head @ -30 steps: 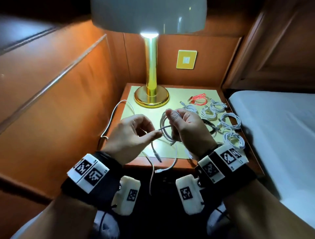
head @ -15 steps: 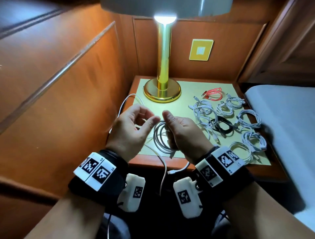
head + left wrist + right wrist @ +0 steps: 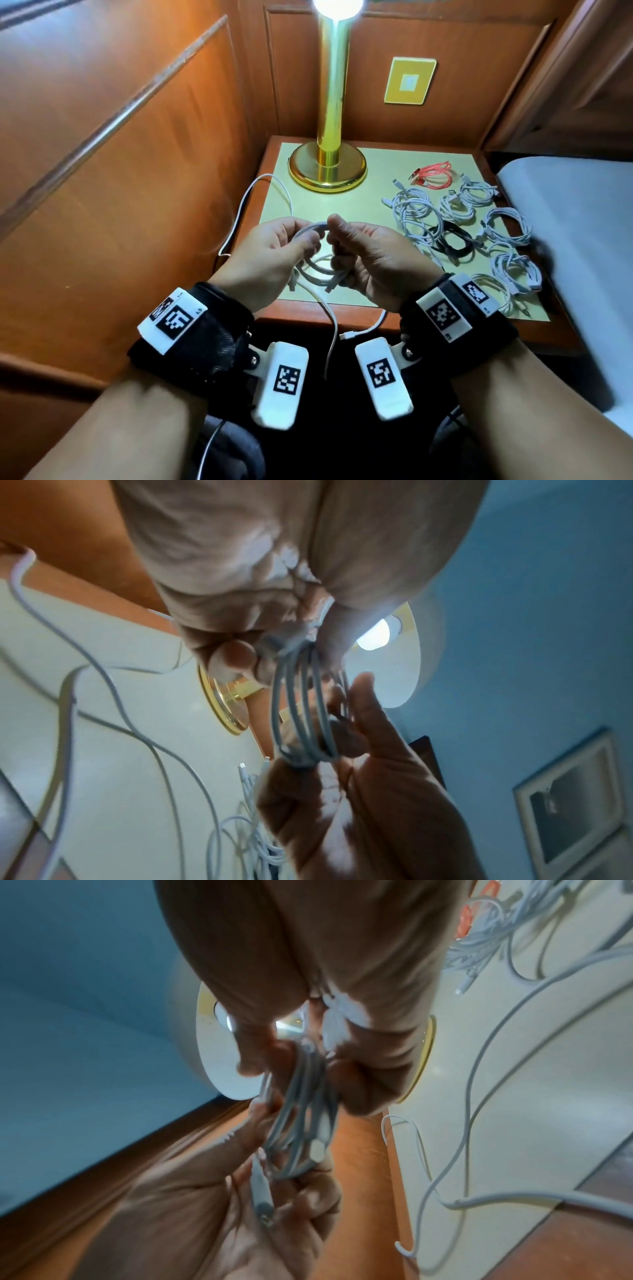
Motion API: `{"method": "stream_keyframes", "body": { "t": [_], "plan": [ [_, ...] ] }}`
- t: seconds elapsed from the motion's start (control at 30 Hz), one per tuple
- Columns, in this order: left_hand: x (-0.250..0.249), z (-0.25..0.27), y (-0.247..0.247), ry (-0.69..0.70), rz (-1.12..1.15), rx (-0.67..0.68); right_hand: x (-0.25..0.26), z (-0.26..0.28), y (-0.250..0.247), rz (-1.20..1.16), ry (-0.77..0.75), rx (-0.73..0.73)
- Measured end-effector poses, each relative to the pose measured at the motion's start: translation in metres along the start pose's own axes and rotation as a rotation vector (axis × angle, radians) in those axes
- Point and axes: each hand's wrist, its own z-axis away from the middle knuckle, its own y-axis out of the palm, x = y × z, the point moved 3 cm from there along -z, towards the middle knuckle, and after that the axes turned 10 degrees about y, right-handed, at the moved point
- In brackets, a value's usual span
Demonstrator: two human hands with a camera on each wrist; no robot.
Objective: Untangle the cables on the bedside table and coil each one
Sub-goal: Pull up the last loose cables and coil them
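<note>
Two hands are on one white cable coil, held up just above the near edge of the bedside table. The left hand has its fingers curled round the left side of the loops, and the left wrist view shows thumb and fingers pinching the top of the bundle. The right hand grips the right side, fingers wrapped round the same loops; in the right wrist view a connector plug sticks out of the coil, though that view is pretty blurry.

A loose white cable drops from below the hands over the near edge of the table, and another end with a small plug hangs just right of it. One more white cable arcs across the far left corner of the table and goes off over the left side.

On the right half of the table sit a bunch of coiled cables: a red cable at the far end, several white coils nearer, and a black cable in among them, touching the white ones around it. More white coils run down the right edge toward the near corner.

A brass lamp stands at the far left of the table, lit. A yellow wall plate is on the wood panel behind, and a bed is off to the right.
</note>
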Motion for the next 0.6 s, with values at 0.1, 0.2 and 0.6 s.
{"method": "stream_keyframes", "body": {
  "t": [0.1, 0.2, 0.6],
  "plan": [
    [-0.003, -0.002, 0.006, -0.037, 0.141, -0.028, 0.000, 0.001, -0.002, -0.057, -0.006, 0.095],
    [-0.006, -0.001, 0.014, 0.035, 0.029, -0.009, -0.003, 0.002, -0.001, -0.083, 0.034, 0.121],
    [-0.006, 0.001, -0.003, 0.213, -0.241, -0.069, 0.008, 0.013, -0.019, 0.068, -0.068, -0.077]
  ]
}}
